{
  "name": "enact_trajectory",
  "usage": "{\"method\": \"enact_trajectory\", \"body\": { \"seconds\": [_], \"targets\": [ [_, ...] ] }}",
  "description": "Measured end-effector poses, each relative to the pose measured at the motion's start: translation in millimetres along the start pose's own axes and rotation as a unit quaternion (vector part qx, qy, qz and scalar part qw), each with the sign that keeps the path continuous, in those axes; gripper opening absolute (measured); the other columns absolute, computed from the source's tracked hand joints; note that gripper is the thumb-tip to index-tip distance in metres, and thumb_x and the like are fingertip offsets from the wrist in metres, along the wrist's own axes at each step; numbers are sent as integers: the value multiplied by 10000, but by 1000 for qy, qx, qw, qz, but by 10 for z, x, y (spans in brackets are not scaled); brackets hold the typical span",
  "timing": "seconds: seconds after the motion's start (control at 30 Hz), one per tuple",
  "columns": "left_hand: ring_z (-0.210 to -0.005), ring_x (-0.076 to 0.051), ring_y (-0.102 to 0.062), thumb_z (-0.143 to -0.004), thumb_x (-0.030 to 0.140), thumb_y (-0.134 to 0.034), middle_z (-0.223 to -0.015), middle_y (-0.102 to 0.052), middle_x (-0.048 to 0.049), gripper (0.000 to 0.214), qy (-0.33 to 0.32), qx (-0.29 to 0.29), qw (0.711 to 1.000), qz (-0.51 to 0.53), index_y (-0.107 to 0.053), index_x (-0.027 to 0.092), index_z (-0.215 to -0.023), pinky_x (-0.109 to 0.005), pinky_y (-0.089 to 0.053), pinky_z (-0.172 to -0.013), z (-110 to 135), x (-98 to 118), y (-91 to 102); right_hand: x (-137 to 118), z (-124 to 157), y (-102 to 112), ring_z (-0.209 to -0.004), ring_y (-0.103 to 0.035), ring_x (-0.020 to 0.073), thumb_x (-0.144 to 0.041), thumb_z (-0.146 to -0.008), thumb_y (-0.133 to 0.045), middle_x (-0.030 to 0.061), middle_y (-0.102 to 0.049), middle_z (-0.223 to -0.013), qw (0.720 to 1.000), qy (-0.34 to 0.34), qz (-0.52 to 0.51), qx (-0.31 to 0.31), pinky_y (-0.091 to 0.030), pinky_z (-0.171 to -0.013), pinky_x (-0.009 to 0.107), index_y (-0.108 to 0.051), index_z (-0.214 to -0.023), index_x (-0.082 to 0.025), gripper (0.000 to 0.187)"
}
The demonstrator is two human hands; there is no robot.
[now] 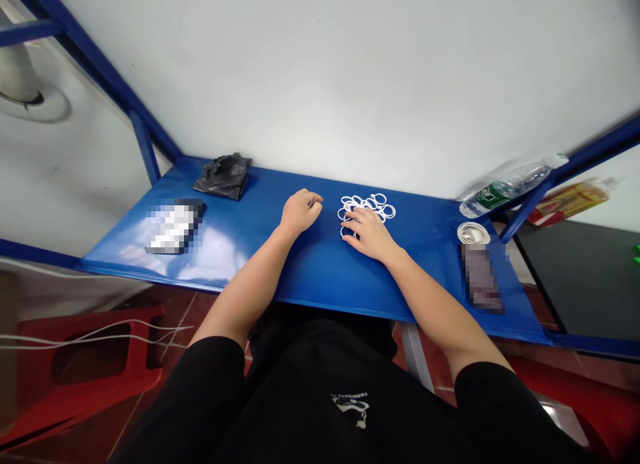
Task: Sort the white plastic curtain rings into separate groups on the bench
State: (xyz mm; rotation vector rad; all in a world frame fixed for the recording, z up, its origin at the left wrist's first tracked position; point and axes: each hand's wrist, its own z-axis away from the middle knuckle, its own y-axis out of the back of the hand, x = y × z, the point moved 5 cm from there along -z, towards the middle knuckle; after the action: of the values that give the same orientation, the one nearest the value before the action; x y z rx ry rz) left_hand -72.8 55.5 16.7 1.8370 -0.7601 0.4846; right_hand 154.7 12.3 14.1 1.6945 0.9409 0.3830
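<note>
A loose pile of thin white rings [384, 211] lies on the blue tabletop [320, 271], towards the wall. My right hand [369, 233] rests over the near side of this pile, fingers spread and touching some of the rings, a few of which it covers. To the left of the rings, my left hand [299, 212] is closed, its fingers curled inward. Whatever may be between those fingers is hidden from view.
A crumpled black plastic bag [225, 175] and a blurred-out dark item [175, 227] sit on the left. At right are a clear bottle [510, 189] with a green label, a coiled white cable [473, 234] and another blurred item [481, 277]. Blue frame bars flank the table.
</note>
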Motion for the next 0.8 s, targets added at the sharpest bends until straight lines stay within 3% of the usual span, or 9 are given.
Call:
{"method": "enact_trajectory", "body": {
  "seconds": [0.13, 0.27, 0.4, 0.53, 0.67, 0.8],
  "targets": [
    [-916, -241, -697, -908, 198, -615, -964, -770, -63, 330, 13, 8, 1000, -22, -801, 199, -1181, -349, -529, -894, -13, -44, 39, -1, -2, 9, -1396, -565, 389, -382, -970, -743, 125, -699, -1415, 1000, -1, 8, -3, -447, -1160, 653, -824, -1036, -247, 171],
    [-1013, -292, -676, -925, 210, -612, -1043, -768, -100, 235, 10, -2, 997, -76, -818, 217, -1036, -412, -510, -953, -6, -68, 18, -60, -7, 4, -1409, -564, 393, -290, -977, -703, 121, -704, -1423, 1000, 24, 10, -8, -443, -1161, 650, -801, -889, -226, 147],
    [-1103, -333, -637, -898, 211, -658, -1150, -735, -127, 168, 28, 38, 994, -97, -819, 224, -943, -467, -493, -974, -1, -98, 47, -141, -17, 41, -1386, -589, 374, -241, -987, -647, 111, -734, -1383, 999, 43, -17, 15, -446, -1152, 650, -776, -859, -226, 182],
    [-1086, -279, -661, -932, 190, -626, -1128, -748, -105, 194, -31, 77, 996, -38, -808, 215, -993, -437, -499, -1019, 9, 17, 99, -205, -33, 125, -1298, -640, 334, -248, -1009, -622, 99, -770, -1288, 995, 59, -51, 61, -490, -1109, 602, -756, -879, -238, 188],
    [-936, -204, -713, -1006, 262, -563, -1009, -785, -68, 255, -88, 6, 992, 88, -803, 198, -1068, -346, -549, -953, 83, 219, 13, -211, -40, 199, -1207, -662, 309, -259, -1016, -629, 92, -781, -1219, 990, 68, -61, 112, -517, -1061, 564, -741, -894, -248, 166],
    [-899, -189, -739, -1019, 335, -554, -956, -808, -48, 301, -75, -107, 973, 191, -811, 189, -1079, -299, -570, -866, 186, 354, -211, -181, -41, 217, -1179, -660, 310, -254, -1005, -641, 93, -774, -1200, 989, 63, -58, 123, -521, -1029, 554, -747, -908, -251, 144]
  ]
}}
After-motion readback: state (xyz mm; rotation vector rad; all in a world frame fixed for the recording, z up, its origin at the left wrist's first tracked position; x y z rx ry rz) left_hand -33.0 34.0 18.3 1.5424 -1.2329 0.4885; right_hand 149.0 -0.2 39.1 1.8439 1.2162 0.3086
